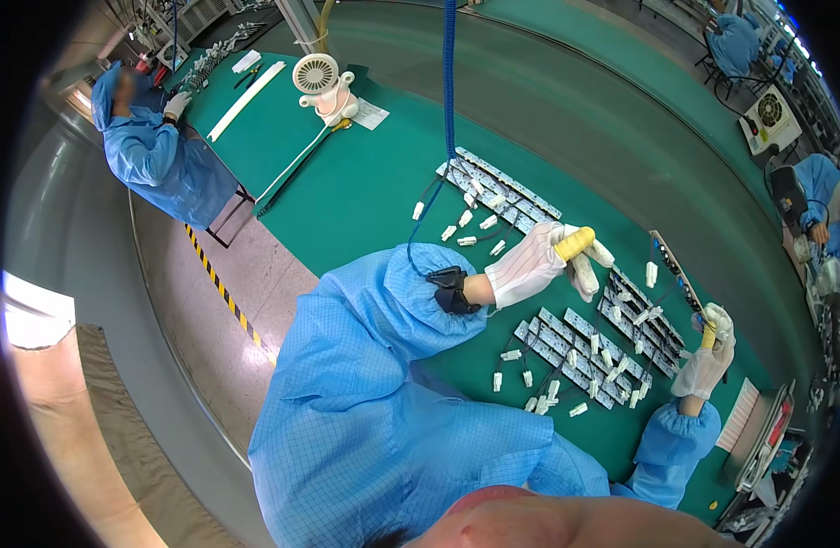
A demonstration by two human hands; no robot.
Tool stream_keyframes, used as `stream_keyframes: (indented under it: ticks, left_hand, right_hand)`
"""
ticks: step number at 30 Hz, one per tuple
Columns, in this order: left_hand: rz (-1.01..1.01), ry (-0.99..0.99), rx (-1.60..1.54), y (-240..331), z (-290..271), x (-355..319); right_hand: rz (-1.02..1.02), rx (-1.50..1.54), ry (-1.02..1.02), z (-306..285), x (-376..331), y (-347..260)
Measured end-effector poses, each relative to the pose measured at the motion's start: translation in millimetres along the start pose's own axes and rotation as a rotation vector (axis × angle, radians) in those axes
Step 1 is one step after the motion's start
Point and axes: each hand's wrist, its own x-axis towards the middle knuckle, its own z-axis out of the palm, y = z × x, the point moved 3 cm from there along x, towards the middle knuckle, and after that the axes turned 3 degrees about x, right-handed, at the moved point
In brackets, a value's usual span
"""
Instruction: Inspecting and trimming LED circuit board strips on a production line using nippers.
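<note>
My left hand [549, 262], in a white glove with a yellow finger cot, hovers over the green table. Its fingers are apart and nothing shows in them. A black wrist strap [454, 290] on a blue cord circles that wrist. My right hand [707, 354], gloved likewise, grips the near end of a narrow circuit board strip [677, 267], which is tilted up off the table. A white connector [651, 275] is beside the strip. Below and between my hands lie rows of strip boards [575, 352] with white connectors on dark wires. More boards [634, 320] lie closer to my right hand.
Another group of strip boards [502, 196] lies beyond my left hand. The blue coiled cord [450, 82] hangs down there. A white fan [317, 75] stands on the green table [374, 183]. A co-worker [150, 151] is at the far left. A tray [767, 434] sits right.
</note>
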Motion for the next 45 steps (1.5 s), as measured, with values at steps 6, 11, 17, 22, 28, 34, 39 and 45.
stream_keyframes:
  ticks: [6,11,17,22,28,34,39,45]
  left_hand:
    - [0.028,-0.007,-0.008,-1,0,0]
    - [0.068,0.017,-0.090,0,3,0]
    - [-0.026,-0.013,0.002,-4,-1,0]
    - [0.008,-0.031,-0.031,-5,-1,-1]
    - [-0.056,-0.013,-0.036,-2,1,0]
    - [0.011,-0.020,-0.070,-6,0,-1]
    - [0.069,-0.036,-0.023,-8,-4,0]
    - [0.093,0.001,0.048,-5,-2,0]
  right_hand:
    - [0.062,0.112,0.041,-6,-2,4]
    - [-0.062,0.086,0.000,-2,0,-2]
    - [-0.153,-0.161,-0.061,5,0,-14]
    - [-0.163,-0.269,-0.068,6,0,-13]
    - [-0.131,-0.029,-0.004,4,-5,-14]
    - [0.052,0.675,-0.066,-4,-1,18]
    - [0.146,0.928,-0.142,-9,-2,16]
    - [0.176,0.973,-0.139,-3,-11,10]
